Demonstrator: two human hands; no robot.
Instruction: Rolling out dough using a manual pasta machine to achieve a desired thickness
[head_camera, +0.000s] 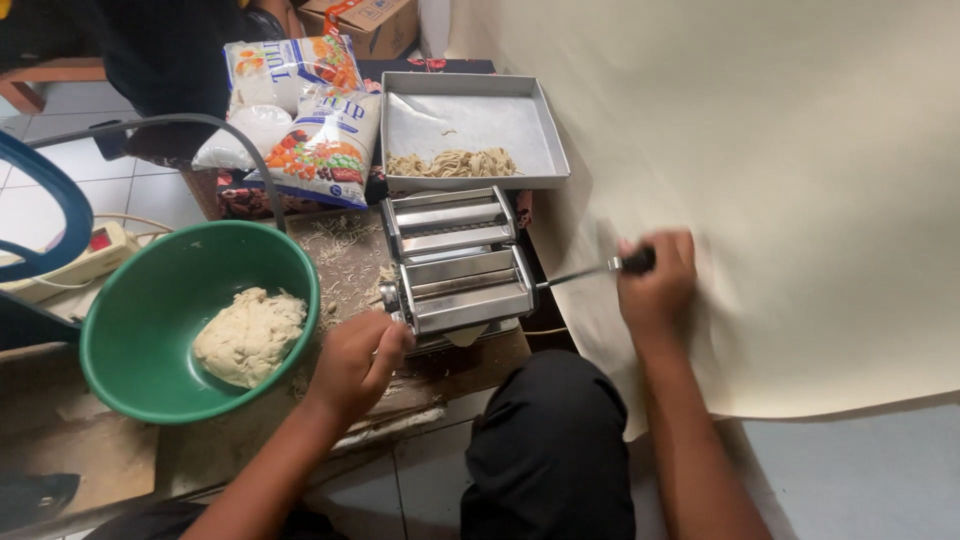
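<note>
Item: pasta machine, steel, on a low wooden board. It sat between a green bowl on its left and a pale backdrop sheet on its right.

Right hand: fingers clenched round the black grip of the crank, which ran level into the machine's side. The hand was blurred, so turning seemed likely.

Left hand: fingers curled and pressed at the machine's near left corner. Whether they gripped the body or a piece of dough could not be told.

Dough: one rough lump in the bowl, apart from the machine. A pale tab showed under the rollers at the front.

Tray: metal, just behind the machine, with cut noodles heaped along its near edge.

Flour bags: stacked to the left of the tray.

Risks, as judged:
- The machine showed no clamp; a hard turn could have shifted or tipped it if the left hand eased off.
- Left fingers lay close to the rollers and could have been nipped.
- The crank hand worked against the sheet and could have snagged it.
- Strands and scraps littered the board; fresh noodles falling there could have picked up grit.
</note>
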